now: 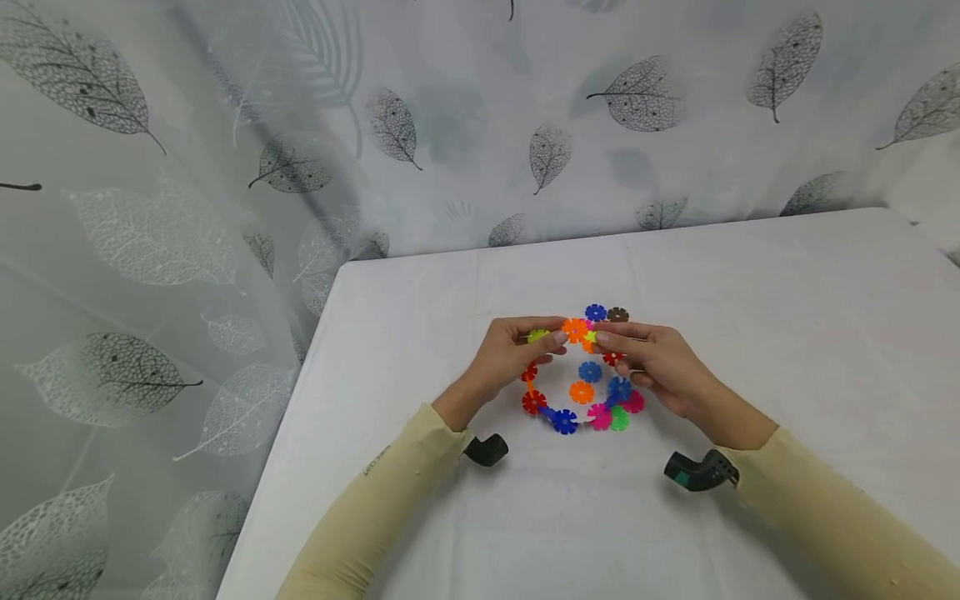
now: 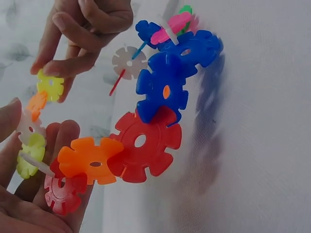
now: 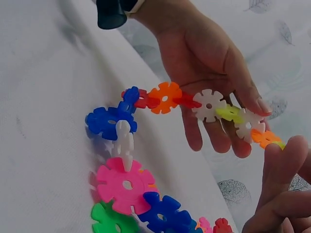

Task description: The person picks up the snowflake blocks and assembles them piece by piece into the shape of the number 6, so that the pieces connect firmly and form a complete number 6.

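A chain of colourful notched snowflake discs curves into a ring between the two hands. My left hand (image 1: 501,354) pinches its far left part, with the thumb by a white disc (image 3: 249,123) and an orange disc (image 1: 575,330) just beyond. Opposite it, my right hand (image 1: 663,367) pinches a yellow disc (image 2: 50,85) joined to that orange one. Red discs (image 2: 146,145) and blue discs (image 2: 162,90) run down the chain's left side towards the table. At the near right are a pink disc (image 3: 126,185) and a green disc (image 3: 115,219).
Inside the ring, a blue disc (image 1: 590,372) and an orange disc (image 1: 582,392) lie on the white table (image 1: 405,333). Behind the hands are another blue disc (image 1: 596,312) and a brown disc (image 1: 617,314). A leaf-patterned curtain (image 1: 465,125) hangs along the table's back and left.
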The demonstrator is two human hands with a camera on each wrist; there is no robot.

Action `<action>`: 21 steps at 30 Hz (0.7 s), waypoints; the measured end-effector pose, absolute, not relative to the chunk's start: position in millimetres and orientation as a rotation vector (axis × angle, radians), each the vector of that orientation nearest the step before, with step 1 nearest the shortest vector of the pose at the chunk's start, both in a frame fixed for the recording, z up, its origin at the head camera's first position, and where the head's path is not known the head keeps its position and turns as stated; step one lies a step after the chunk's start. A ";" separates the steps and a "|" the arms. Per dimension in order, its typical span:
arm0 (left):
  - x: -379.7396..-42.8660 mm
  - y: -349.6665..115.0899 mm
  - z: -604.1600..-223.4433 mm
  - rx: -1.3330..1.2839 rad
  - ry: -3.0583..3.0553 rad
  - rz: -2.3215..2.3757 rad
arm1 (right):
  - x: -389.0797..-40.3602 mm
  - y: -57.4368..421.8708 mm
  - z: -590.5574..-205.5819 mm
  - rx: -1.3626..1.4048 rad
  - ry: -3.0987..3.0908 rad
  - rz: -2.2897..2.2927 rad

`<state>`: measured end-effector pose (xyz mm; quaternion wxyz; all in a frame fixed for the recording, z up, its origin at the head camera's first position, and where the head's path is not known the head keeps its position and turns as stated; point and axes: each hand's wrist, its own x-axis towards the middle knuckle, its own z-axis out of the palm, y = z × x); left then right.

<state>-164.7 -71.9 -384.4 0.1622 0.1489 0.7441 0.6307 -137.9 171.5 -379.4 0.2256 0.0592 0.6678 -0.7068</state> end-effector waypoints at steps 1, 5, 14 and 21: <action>-164.7 -71.5 -384.6 0.427 2.134 1.790 | -137.9 171.6 -379.3 0.158 1.838 -1.950; -163.7 -69.8 -383.7 0.418 2.161 1.732 | -137.8 172.6 -379.6 0.149 1.824 -1.956; -159.7 -66.8 -385.0 0.376 2.118 1.777 | -137.6 170.3 -380.1 0.200 1.811 -1.986; -159.8 -66.1 -386.0 0.430 2.149 1.766 | -138.1 169.8 -376.5 0.208 1.855 -1.961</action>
